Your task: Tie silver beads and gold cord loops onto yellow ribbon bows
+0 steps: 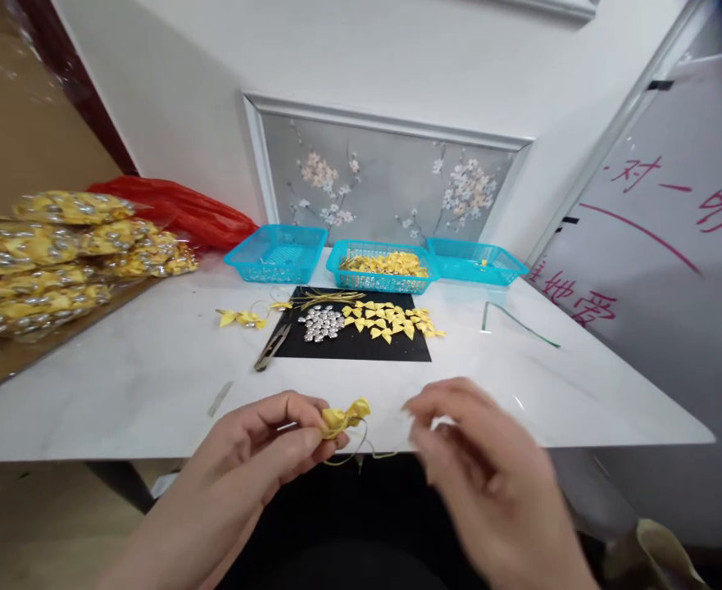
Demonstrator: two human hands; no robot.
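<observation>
My left hand is closed around a small yellow ribbon bow, pinching it at the near edge of the white table. A thin gold thread loops down from the bow. My right hand hovers just right of the bow, fingers curled together and blurred by motion; I cannot make out anything in them. Farther back, a black mat carries loose yellow bows and a cluster of silver pieces.
Small snips lie left of the mat. Three turquoise baskets line the back; the middle basket holds yellow bows. Bags of yellow items and a red bag sit left. A whiteboard leans right.
</observation>
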